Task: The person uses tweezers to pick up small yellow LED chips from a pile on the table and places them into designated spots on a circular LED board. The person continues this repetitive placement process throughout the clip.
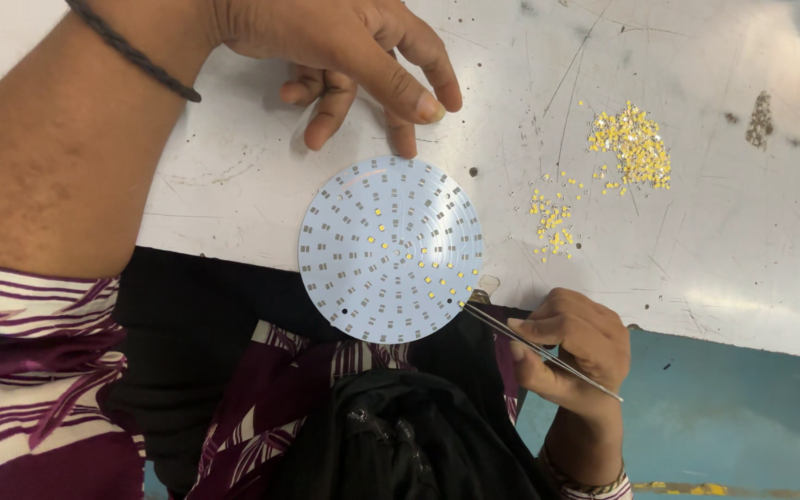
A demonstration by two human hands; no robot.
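Observation:
A round pale-blue circuit board (390, 248) lies at the near edge of a white scratched table (715, 250), overhanging my lap. It carries rings of grey pads, with several small yellow chips set on its right half. My left hand (363, 56) rests on the table just beyond the board, one fingertip touching its far rim. My right hand (571, 347) grips metal tweezers (530, 347), whose tip meets the board's lower right edge.
Two loose heaps of tiny yellow chips lie on the table to the right: a bigger one (631, 146) and a smaller one (553, 220). A dark smudge of debris (759, 118) sits farther right. A blue floor (743, 417) shows below the table edge.

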